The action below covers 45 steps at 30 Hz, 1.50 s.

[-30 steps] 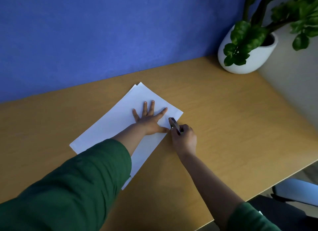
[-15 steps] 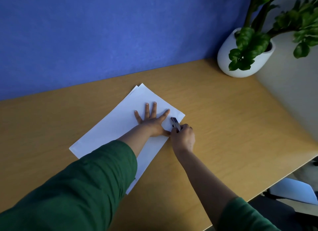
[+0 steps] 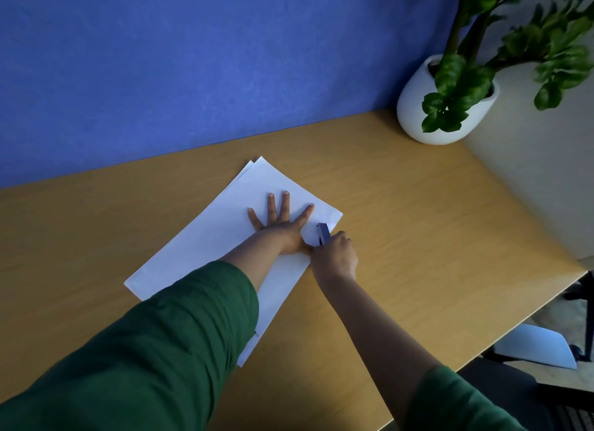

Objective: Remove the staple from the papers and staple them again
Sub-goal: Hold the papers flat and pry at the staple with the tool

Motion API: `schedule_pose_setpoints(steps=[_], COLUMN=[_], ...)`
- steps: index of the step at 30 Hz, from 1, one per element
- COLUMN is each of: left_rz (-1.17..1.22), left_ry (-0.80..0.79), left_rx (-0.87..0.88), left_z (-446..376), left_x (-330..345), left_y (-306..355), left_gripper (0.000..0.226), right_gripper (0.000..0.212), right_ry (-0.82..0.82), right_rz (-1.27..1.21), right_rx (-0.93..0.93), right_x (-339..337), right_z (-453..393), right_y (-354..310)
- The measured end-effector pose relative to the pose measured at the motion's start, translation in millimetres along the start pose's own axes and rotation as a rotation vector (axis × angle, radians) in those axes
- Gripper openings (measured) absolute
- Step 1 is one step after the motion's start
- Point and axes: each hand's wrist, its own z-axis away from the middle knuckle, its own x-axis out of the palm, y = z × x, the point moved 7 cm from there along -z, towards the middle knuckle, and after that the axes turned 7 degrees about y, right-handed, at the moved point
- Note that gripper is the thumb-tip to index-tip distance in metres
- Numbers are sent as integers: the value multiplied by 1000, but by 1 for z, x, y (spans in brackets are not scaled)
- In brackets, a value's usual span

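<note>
White papers (image 3: pixel 205 247) lie slanted on the wooden desk (image 3: pixel 418 237), the sheets slightly fanned at the far corner. My left hand (image 3: pixel 279 225) presses flat on them with fingers spread. My right hand (image 3: pixel 336 257) is closed around a small dark stapler (image 3: pixel 323 233), whose tip rests on the papers' right corner beside my left thumb. The staple itself is too small to see.
A white pot with a green plant (image 3: pixel 443 102) stands at the desk's back right corner. A blue partition (image 3: pixel 193 61) runs along the back. The desk's right edge drops off near a chair (image 3: pixel 540 350) at lower right.
My right hand with the stapler has shifted slightly closer to the papers' right corner. My left hand stays flat on the sheets.
</note>
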Motion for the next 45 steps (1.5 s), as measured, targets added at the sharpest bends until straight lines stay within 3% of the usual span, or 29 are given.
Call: schedule_pose_setpoints(steps=[6, 22, 27, 36, 45], left_rz=[-39, -83, -57, -52, -55], left_ry=[-20, -29, -43, -49, -60], left_rx=[40, 58, 53, 52, 42], left_z=[1, 2, 0, -2, -2], left_x=[0, -3, -2, -4, -2], left_y=[0, -2, -3, -3, -2], left_gripper=[92, 87, 94, 108, 111], right_gripper=[44, 36, 32, 33, 31], right_ry=[-126, -108, -102, -51, -109], right_rz=[183, 261, 174, -198, 25], right_rx=[-57, -101, -36, 111, -13], right_x=[6, 7, 12, 1, 5], right_z=[0, -7, -10, -15, -4], right_y=[-18, -31, -23, 1, -4])
